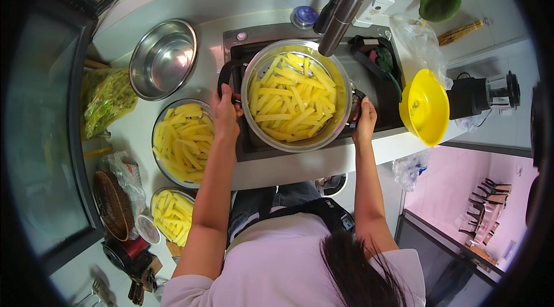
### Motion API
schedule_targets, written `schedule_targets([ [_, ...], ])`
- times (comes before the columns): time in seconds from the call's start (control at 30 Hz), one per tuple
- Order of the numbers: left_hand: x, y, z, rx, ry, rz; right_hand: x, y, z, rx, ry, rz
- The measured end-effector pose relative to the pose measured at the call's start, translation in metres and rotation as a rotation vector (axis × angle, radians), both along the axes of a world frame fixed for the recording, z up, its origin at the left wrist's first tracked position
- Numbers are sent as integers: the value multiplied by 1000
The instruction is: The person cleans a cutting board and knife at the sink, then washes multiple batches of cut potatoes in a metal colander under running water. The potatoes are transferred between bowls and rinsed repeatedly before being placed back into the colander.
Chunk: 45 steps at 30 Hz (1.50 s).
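Observation:
A round stainless steel pot (pixel 344 90) is held over the dark sink (pixel 255 151). Inside it lies a heap of yellow potato sticks (pixel 294 99). My left hand (pixel 226 112) grips the pot's black left handle (pixel 226 79), thumb on top. On the other side, my right hand (pixel 365 116) holds the black right handle (pixel 358 98). The dark faucet (pixel 346 12) reaches over the pot's far rim. Left of my left forearm stands a metal bowl (pixel 154 155) of potato sticks. Whether the pot touches the sink is hidden.
An upper-left steel bowl (pixel 162 60) leans near a bag of greens (pixel 110 103). Another bowl of potato sticks (pixel 173 216) sits lower left. To the right are a yellow plastic basin (pixel 424 108) and a blender (pixel 480 95). A blue-lidded jar (pixel 305 17) stands behind the sink.

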<state>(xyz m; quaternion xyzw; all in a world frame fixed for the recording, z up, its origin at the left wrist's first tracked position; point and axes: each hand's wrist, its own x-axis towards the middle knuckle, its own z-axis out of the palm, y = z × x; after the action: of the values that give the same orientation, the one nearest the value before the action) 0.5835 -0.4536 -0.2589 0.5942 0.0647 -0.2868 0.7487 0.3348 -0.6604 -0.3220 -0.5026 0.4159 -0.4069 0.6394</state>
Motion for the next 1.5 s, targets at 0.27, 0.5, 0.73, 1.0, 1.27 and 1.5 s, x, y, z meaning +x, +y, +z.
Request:
schedule_targets([
  [0.27, 15, 16, 12, -24, -31, 54, 24, 2, 20, -18, -62, 59],
  [0.5, -5, 15, -27, 105, 222, 7, 16, -26, 46, 20, 202, 135],
  [0.73, -39, 31, -7, -45, 295, 114, -4, -4, 136, -94, 177, 190],
  [1.0, -41, 10, -11, 68, 164, 67, -29, -14, 32, -5, 230, 102],
  [1.27, -41, 18, -17, 82, 210, 3, -33, 2, 49, -92, 208, 33],
  [1.5, -48, 19, 1, -7, 30, 30, -36, 4, 40, -102, 70, 14],
])
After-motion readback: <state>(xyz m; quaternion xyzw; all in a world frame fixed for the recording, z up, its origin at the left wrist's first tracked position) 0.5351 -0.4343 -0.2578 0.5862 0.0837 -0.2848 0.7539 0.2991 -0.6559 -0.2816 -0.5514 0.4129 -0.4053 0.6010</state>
